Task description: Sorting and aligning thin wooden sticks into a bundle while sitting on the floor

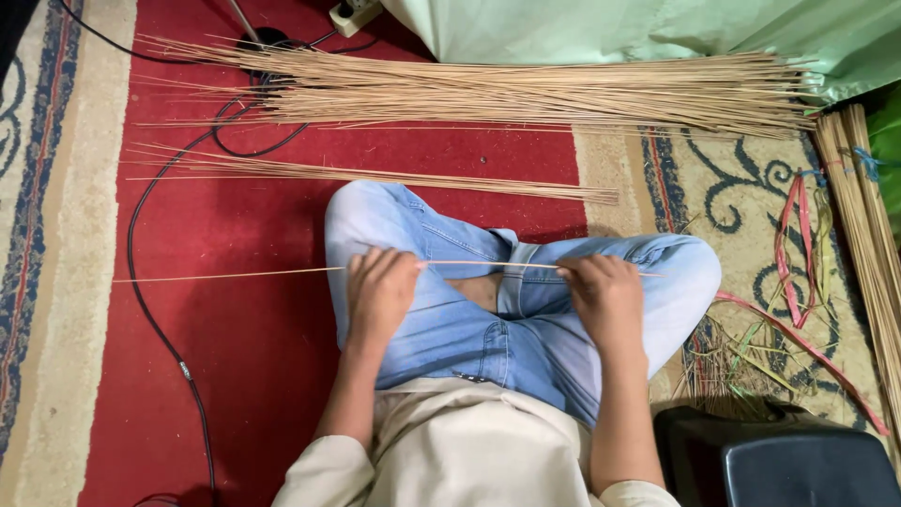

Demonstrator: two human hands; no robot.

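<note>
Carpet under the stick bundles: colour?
Red carpet with beige, blue-patterned borders; the head view, the only one, shows it.

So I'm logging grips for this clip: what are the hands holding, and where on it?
One thin stick, held across the lap: left hand near its middle, right hand near its right end.

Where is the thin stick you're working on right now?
In the head view, the thin stick lies level across the lap, pinched by the left hand and right hand, its long end pointing left over the red carpet.

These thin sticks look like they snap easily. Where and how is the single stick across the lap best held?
Pinch the thin stick from above at two spread points over the knees, as the left hand and right hand do; it lies level and long, so one-end grips would let it sag.
</note>
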